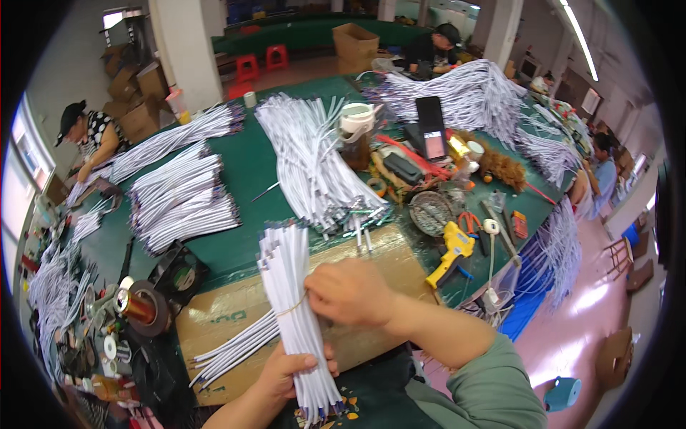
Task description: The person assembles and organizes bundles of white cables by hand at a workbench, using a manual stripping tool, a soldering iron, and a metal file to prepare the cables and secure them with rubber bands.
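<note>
A thick bundle of white sleeved cables [293, 275] with dark ends stands tilted in front of me, over a cardboard sheet [386, 275]. My left hand [289, 372] is wrapped round its lower part, thumb across the front. A thin tan band [291, 309] crosses the bundle's middle. My right hand [350, 292] pinches that band at the bundle's right side, fingers closed; whether it is a rubber band or a tie I cannot tell. Several loose white cables [239, 347] lie on the cardboard, left of the bundle.
Piles of white cables [182, 196] cover much of the green table [246, 204]. To the right lie a yellow glue gun [454, 252], a round dish [432, 209] and a propped phone [431, 129]. A small fan [175, 275] and wire spools [139, 307] stand left. Other people sit around.
</note>
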`<control>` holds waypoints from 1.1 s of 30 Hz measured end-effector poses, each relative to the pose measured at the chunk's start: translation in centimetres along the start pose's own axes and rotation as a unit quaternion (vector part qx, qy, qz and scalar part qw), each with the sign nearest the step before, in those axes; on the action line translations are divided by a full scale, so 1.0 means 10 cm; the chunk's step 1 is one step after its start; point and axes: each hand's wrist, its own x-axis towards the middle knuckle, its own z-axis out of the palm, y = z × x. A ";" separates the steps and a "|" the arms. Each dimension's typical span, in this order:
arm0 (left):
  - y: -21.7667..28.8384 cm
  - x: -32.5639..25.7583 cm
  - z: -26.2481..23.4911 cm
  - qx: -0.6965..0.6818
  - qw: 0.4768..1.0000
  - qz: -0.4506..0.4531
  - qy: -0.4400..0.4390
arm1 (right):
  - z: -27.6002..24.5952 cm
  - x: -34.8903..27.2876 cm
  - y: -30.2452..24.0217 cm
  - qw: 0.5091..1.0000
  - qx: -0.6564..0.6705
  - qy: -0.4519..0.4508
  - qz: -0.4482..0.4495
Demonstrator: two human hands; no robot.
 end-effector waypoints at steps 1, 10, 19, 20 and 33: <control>0.00 0.01 0.04 0.006 1.000 -0.001 -0.002 | 0.00 0.04 0.04 1.000 0.010 0.001 -0.005; 0.00 0.01 0.08 -0.029 0.996 -0.015 -0.085 | -0.07 0.47 0.50 0.991 -0.028 0.114 0.063; -0.07 -0.14 0.22 -0.024 0.986 -0.115 -0.118 | -0.46 0.79 1.23 0.941 0.038 0.222 0.251; -0.13 -0.16 0.25 -0.053 0.982 -0.122 -0.132 | -0.69 0.82 1.26 0.902 0.110 0.255 0.330; 0.90 -0.40 -0.05 0.083 0.974 0.200 0.062 | -0.35 -0.52 0.07 0.737 0.556 -0.012 0.385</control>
